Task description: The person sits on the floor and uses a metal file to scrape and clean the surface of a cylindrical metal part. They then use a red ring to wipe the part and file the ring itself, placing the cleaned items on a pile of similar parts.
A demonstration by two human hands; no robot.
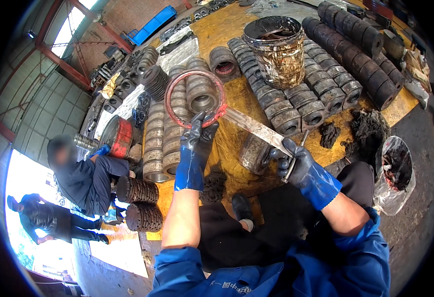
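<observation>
Red-smeared ring (222,92) held up left of the bucket (280,60). Work on it looks partway to me: red around the rim, more on the tip of the blade (256,127), which meets the ring's right side. How much remains, I can't tell. Left hand (196,136): fingers clamped on the ring's lower edge. Right hand (300,162): closed round the blade's end, this side of the bucket, thin rod (304,137) there too.
</observation>
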